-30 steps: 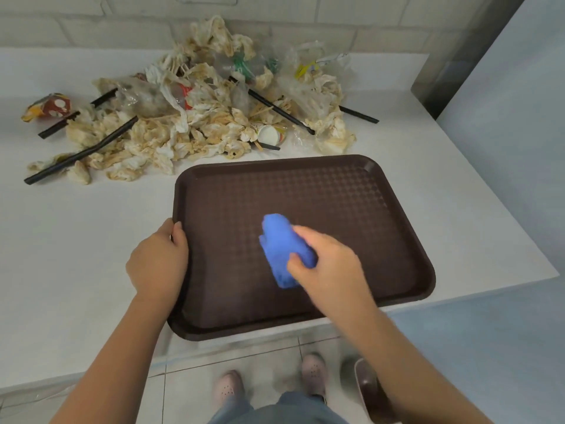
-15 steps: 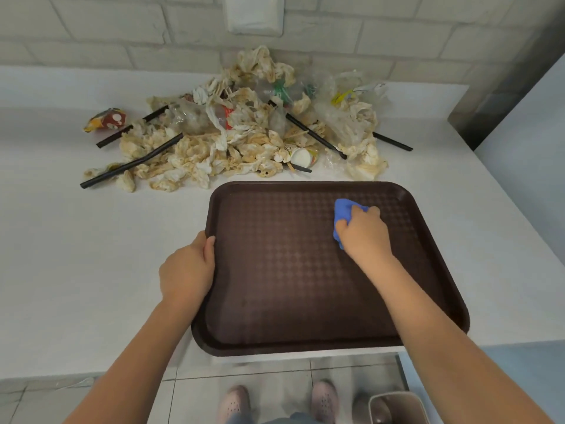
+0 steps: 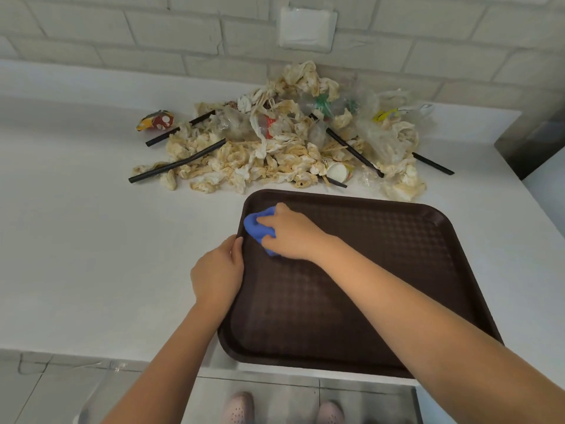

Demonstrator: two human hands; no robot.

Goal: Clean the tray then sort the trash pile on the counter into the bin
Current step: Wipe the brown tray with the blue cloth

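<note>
While left hand [image 3: 216, 275] grips the tray [image 3: 382, 270] rim mid-frame to steady it, right hand [image 3: 292, 237] clamps cloth [image 3: 256, 229] on its upper-left corner; trash pile [image 3: 275, 148] waits above.

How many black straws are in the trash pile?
5 straws: two left, one mid-right, one far right, one short by the tray. More may be buried.

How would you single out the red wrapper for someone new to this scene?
Start at the trash pile on the counter against the brick wall. Look just off its far-left edge: the wrapper lies alone, the only red-and-yellow piece with white spots.
</note>
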